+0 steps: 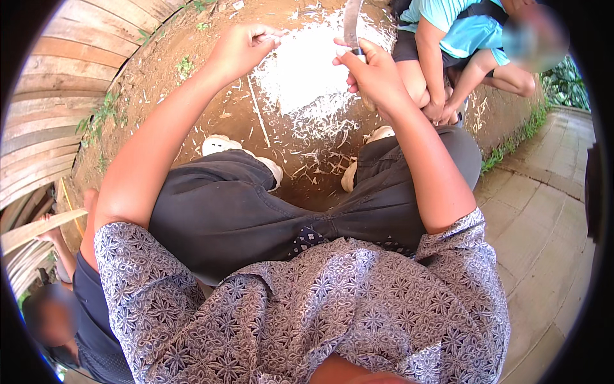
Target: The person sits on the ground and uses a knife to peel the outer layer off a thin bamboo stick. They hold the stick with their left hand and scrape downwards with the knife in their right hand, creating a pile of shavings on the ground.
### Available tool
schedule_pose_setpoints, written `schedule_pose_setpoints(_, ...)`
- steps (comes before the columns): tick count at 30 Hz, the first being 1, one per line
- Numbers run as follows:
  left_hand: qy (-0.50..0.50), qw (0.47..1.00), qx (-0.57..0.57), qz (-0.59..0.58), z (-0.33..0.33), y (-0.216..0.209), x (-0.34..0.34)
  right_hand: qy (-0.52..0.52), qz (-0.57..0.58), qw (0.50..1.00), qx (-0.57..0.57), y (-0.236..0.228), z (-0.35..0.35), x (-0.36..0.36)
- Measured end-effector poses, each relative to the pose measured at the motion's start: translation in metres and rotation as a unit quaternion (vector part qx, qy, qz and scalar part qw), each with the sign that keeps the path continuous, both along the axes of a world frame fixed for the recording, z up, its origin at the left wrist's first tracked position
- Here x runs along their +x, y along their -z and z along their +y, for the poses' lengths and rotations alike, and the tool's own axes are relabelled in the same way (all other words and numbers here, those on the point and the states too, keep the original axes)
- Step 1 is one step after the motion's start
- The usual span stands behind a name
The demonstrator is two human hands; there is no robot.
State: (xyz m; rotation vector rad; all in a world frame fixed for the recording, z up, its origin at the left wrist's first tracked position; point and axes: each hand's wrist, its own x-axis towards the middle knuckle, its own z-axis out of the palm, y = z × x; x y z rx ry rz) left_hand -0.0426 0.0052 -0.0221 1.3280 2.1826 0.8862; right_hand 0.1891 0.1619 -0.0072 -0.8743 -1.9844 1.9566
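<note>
My right hand (pixel 374 73) is closed round the handle of a knife (pixel 351 24), its wide, slightly curved blade pointing up and away from me. Level with it on the left, my left hand (pixel 243 50) is closed in a pinch, thumb against fingers. Whatever lies between those fingertips is too small and pale to make out against the white behind. Beyond and below both hands, a heap of white shavings (pixel 304 73) covers the brown dirt, bright and washed out in its middle. Loose curls spread from its near edge toward my feet.
Pale shoes (pixel 220 144) show beside the shavings. A thin stick (pixel 258 114) lies on the dirt. At the right crouches a person in a light blue shirt (pixel 470 32); another person in dark clothing (pixel 96 320) is at lower left. Wooden boards (pixel 57 83) line the left, paving (pixel 537 211) the right.
</note>
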Motion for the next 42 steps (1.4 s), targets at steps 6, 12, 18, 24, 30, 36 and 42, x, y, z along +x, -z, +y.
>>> schedule_pose_setpoints(6, -0.001, 0.995, -0.098, 0.002, -0.002, -0.004, -0.001, -0.022, 0.034, 0.999, 0.022, 0.006, 0.005, -0.001)
schedule_pose_setpoints(12, 0.055, 0.983, -0.134, 0.109, -0.009, -0.012, 0.014, -0.017, -0.030, 0.999, 0.010, 0.006, 0.008, -0.004)
schedule_pose_setpoints(18, 0.127, 0.917, -0.230, 0.299, -0.012, -0.031, 0.024, -0.069, -0.116, 0.991, 0.020, 0.024, 0.005, -0.007)
schedule_pose_setpoints(24, 0.151, 0.911, -0.221, 0.315, -0.008, -0.037, 0.042, -0.119, -0.147, 0.978, 0.084, 0.074, -0.031, -0.009)
schedule_pose_setpoints(30, 0.144, 0.908, -0.213, 0.331, -0.001, -0.036, 0.043, -0.062, -0.021, 0.988, 0.137, 0.087, -0.054, -0.019)
schedule_pose_setpoints(36, 0.118, 0.925, -0.202, 0.301, -0.003, -0.030, 0.041, -0.034, 0.028, 0.982, 0.185, 0.097, -0.059, -0.028)
schedule_pose_setpoints(42, 0.137, 0.930, -0.185, 0.286, 0.001, -0.032, 0.045, -0.047, -0.115, 0.973, 0.193, 0.153, -0.033, -0.018)
